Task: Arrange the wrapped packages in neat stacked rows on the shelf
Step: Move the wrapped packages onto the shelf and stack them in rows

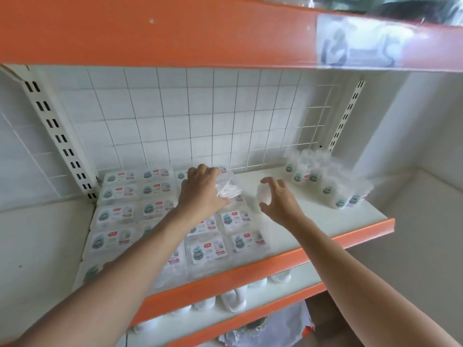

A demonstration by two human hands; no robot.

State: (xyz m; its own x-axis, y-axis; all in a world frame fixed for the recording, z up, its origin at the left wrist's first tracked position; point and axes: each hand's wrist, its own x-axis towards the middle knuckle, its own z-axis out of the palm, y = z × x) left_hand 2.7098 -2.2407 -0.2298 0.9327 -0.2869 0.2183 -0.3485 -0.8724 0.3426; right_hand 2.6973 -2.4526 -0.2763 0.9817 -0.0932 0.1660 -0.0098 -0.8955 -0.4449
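Head view: two hands work over a white shelf where wrapped packages lie flat in rows on the left half.
The left hand curls its fingers round one held package above the rows near the back edge. The right hand pinches a blurred small white packet just beside the rows. A loose cluster sits towards the back right corner.

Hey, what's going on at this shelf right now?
A person is stocking the shelf with wrapped packages. The left hand grips one package above the flat rows that fill the shelf's left side. The right hand curls round a small white pack just beside them. A loose bunch of packs stands at the back right, not yet lined up.
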